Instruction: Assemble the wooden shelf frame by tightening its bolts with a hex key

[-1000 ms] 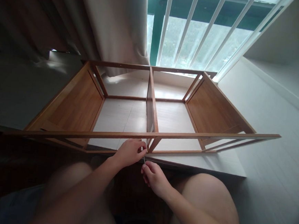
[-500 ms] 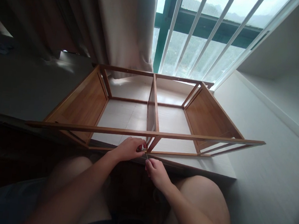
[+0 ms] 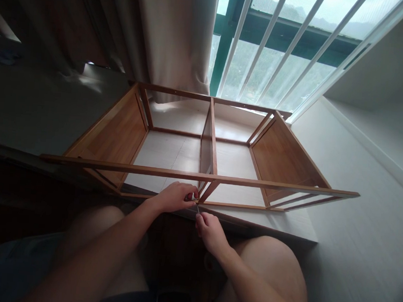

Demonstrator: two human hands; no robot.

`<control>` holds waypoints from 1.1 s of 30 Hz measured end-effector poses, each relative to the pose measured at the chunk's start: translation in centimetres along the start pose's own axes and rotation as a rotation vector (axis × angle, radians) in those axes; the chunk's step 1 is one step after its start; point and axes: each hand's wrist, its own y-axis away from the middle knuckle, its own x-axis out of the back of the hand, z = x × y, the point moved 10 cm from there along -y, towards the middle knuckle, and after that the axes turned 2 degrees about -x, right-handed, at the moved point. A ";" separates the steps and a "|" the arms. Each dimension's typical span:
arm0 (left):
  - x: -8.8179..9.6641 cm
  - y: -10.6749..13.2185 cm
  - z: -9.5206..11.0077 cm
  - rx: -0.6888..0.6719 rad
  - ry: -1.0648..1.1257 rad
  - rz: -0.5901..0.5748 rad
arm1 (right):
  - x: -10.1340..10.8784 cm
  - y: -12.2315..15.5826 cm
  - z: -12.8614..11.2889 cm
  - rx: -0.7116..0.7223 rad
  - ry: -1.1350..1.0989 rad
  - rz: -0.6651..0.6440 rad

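Observation:
A wooden frame with two open bays and solid end panels lies in front of me. My left hand is closed at the lower rail beside the middle post. Its thumb and fingers pinch together there, and what lies between them is too small to make out. Just below, my right hand grips a thin metal rod, perhaps a hex key, whose tip points up at the joint of rail and post. The rod's other end is hidden in my fingers.
The frame rests on a pale ledge whose front edge is close to my knees. Behind it hang a curtain and a barred window. A pale wall stands to the right.
The view has shifted slightly, so the window and frame sit a little farther right. Both hands stay at the same joint, and the rod is still in my right hand.

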 end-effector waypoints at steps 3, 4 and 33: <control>0.0 0.0 0.0 0.006 0.009 -0.005 | 0.0 0.1 0.0 0.002 -0.001 0.011; 0.0 -0.1 0.0 0.008 0.011 -0.006 | 0.0 0.1 0.0 -0.001 0.000 0.013; -0.1 0.0 0.2 -0.013 -0.020 -0.008 | -1.1 0.3 0.1 -0.067 -0.284 0.075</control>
